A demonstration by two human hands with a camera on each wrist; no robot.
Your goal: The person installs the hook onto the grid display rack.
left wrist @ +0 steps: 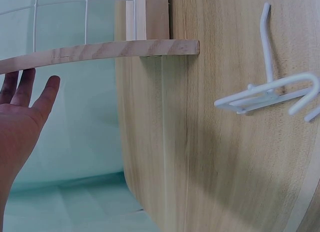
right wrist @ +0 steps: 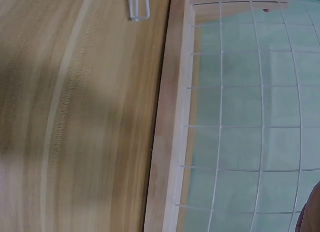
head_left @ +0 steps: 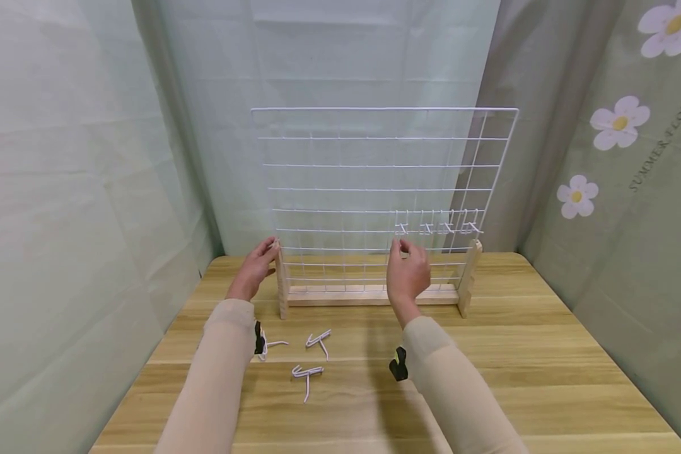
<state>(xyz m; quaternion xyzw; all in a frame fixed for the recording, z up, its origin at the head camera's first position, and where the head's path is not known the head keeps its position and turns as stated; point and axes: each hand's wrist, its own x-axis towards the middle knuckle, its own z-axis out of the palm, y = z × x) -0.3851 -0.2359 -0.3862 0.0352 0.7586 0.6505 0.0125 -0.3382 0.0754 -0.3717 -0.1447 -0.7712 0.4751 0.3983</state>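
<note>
White wire grid panel in wooden stand (head_left: 374, 189) upright at tabletop (head_left: 516, 378) rear. Left hand (head_left: 253, 270), fingers straight, rests on stand's left post. Right hand (head_left: 407, 272), fingers curled together at grid's lower wires; held item unclear. Three loose white wire hooks (head_left: 308, 373) before stand, open tabletop right.

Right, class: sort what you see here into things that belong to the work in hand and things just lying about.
In the work:
wire grid in its wooden stand
hooks on the grid
left hand at the stand's post
right hand at the grid

Lying about:
loose hooks on the table
flowered curtain
</note>
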